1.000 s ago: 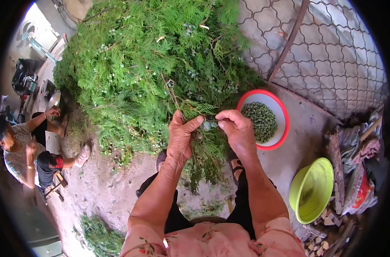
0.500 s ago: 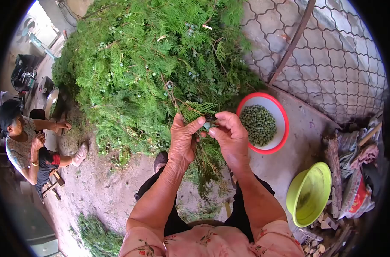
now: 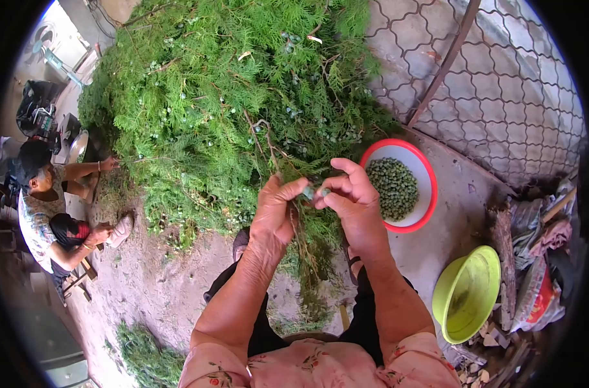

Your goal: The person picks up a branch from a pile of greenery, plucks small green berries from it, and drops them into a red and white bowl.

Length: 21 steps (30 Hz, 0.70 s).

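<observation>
My left hand (image 3: 273, 208) is closed around a leafy conifer branch (image 3: 268, 139), its bare brown stem rising above the fist and its green sprays hanging below. By the left thumb tip sits a bluish-green cone (image 3: 308, 192). Just right of it, my right hand (image 3: 357, 197) pinches a small green cone (image 3: 325, 192) between thumb and index finger, the other fingers curled loosely. Beyond both hands lies a large heap of green conifer branches (image 3: 184, 116) dotted with pale cones. Close to the right hand, a white basin with a red rim (image 3: 431, 210) contains many picked green cones (image 3: 392, 189).
A yellow-green basin (image 3: 444, 294) stands tilted at the right, near a log (image 3: 503, 249) and crumpled sacks (image 3: 540, 291). Wire mesh (image 3: 488, 97) leans at upper right. Another person (image 3: 42, 213) sits at left by the heap. Cut greenery (image 3: 149, 359) lies lower left.
My right hand has drawn slightly to the right, away from the left, with a cone now visible in its pinch. The person at left has leaned toward the heap, one arm reaching out.
</observation>
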Each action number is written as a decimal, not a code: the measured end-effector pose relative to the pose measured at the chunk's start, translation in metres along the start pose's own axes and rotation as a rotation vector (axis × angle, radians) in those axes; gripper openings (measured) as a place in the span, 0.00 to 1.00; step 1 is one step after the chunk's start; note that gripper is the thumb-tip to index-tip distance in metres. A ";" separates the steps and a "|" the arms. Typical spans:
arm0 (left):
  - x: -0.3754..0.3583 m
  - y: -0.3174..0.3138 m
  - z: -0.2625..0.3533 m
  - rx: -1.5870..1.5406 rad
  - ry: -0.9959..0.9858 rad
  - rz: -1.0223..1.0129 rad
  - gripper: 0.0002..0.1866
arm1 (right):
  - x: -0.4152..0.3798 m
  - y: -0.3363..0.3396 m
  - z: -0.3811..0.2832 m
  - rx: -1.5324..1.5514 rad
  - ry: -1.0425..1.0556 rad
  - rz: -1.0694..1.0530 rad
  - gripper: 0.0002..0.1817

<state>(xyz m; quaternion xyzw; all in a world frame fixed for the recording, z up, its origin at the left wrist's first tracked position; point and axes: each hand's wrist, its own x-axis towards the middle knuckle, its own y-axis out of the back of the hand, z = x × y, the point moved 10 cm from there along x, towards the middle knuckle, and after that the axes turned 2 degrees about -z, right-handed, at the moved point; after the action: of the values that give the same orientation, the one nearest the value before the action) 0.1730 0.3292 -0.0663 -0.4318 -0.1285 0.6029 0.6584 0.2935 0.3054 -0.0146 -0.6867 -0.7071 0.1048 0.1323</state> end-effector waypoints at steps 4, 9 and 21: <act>0.002 -0.007 0.006 0.006 -0.078 -0.033 0.20 | -0.006 -0.002 0.008 0.135 -0.077 0.023 0.15; 0.007 0.004 0.000 -0.029 -0.088 0.042 0.21 | -0.002 0.003 0.036 0.371 -0.171 0.101 0.12; 0.004 0.000 0.005 0.094 -0.117 -0.019 0.23 | 0.001 0.001 0.032 -0.101 -0.143 0.002 0.10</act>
<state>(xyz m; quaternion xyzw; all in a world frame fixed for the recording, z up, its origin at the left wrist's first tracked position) 0.1710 0.3350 -0.0646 -0.3632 -0.1423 0.6263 0.6750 0.2840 0.3079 -0.0454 -0.6840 -0.7184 0.1180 0.0464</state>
